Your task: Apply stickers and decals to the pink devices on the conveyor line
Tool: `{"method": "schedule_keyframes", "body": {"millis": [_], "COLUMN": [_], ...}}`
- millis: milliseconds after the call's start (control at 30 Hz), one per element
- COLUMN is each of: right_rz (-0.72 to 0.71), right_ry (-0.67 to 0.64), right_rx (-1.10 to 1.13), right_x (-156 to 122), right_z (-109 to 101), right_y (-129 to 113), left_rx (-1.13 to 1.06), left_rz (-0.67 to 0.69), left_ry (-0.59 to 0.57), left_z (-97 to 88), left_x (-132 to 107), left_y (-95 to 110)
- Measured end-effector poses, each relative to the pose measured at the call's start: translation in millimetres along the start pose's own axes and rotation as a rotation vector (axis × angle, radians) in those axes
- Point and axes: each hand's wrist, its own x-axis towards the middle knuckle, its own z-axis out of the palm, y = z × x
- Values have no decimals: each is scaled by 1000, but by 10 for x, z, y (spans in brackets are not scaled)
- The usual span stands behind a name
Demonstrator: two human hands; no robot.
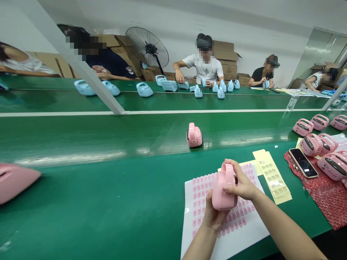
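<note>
A pink handled device [223, 191], glossy plastic with a loop handle on top and a dark panel on its far right side, is held up between both hands. My left hand [215, 215] cups it from below and the left, thumb along its side. From the right, my right hand [241, 180] grips it, thumb pressed on the near end and fingers behind the handle. Under them lies a white sheet [189, 216] with rows of small pink oval stickers. Beside it is a cream sticker strip [271, 173] with pale shapes.
Another pink device [194, 135] stands on the green conveyor belt [108, 137]. Several more [311, 144] sit at right, near a phone [303, 162] on red bubble wrap [322, 196]. A pink object [16, 182] is at left. Across the belt, people handle blue devices [144, 89].
</note>
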Motion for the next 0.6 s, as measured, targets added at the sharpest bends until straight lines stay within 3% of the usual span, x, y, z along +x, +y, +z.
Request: {"method": "schedule_keyframes", "body": {"millis": [167,600], "right_rz": [-19,60], "right_ry": [108,254], "right_rx": [26,105], "right_x": [-23,18], "right_z": [67,132], "right_y": [49,141], "left_rx": [-56,-92], "left_rz": [-9,-70], "left_ry": [-33,264], "left_z": [0,29], "left_x": [-9,-8], "left_y": [-33,-43]}}
